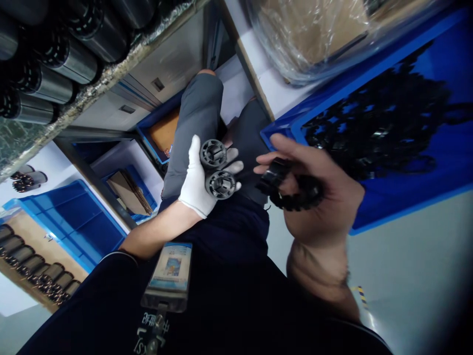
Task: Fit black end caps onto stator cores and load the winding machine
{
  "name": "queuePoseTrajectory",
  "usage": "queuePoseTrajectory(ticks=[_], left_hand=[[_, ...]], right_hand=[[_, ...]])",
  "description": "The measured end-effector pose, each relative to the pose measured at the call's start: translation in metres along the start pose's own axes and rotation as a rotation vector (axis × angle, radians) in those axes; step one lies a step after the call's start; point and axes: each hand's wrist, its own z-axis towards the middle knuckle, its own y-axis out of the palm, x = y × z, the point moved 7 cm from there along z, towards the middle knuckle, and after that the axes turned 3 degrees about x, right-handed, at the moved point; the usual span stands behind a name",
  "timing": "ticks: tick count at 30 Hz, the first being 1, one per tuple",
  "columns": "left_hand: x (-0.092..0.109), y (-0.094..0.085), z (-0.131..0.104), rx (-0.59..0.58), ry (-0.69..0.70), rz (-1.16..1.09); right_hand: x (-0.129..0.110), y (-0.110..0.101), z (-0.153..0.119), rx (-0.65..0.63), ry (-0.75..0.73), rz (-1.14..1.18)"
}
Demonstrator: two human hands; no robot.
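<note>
ID badge (169,271): lies on dark shirt (236,310).
Left hand (197,187): gloved, fingers wide beneath two slotted rings (213,186).
Right hand (328,197): bare, fingers curled around blurred black parts (276,172).

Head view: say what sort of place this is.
Probably a factory assembly station: similar metal cylinders are lined up in rows, a blue bin holds a heap of black parts, and the gloved left hand holds two slotted rings.

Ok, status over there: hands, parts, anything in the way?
Left hand, gloved: two dark round parts on palm. Right hand, bare: holding black rings, blurred. Nothing seen between them.
</note>
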Motion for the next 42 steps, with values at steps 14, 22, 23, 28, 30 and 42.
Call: queuePoseTrajectory(ticks=[14,22,23,28,30,42], left_hand=[[0.016,0.023,-0.037,-0.323,0.545,0.457],[0.02,0.025,-0.037,-0.458,0.576,0.555],[0.019,0.025,-0.036,-0.476,0.554,0.556],[0.016,0.023,-0.038,-0.396,0.433,0.591],[0.017,0.023,-0.042,-0.354,0.414,0.607],[0.021,0.025,-0.044,-0.397,0.346,0.564]], right_hand=[[-0.036,0.011,0.013,-0.001,-0.163,-0.166],[-0.039,0.006,0.009,0.014,-0.229,-0.231],[-0.039,0.005,0.008,0.005,-0.244,-0.255],[-0.041,0.006,0.004,-0.032,-0.277,-0.249],[-0.039,0.008,0.003,-0.043,-0.266,-0.242],[-0.037,0.015,-0.004,-0.034,-0.297,-0.313]])
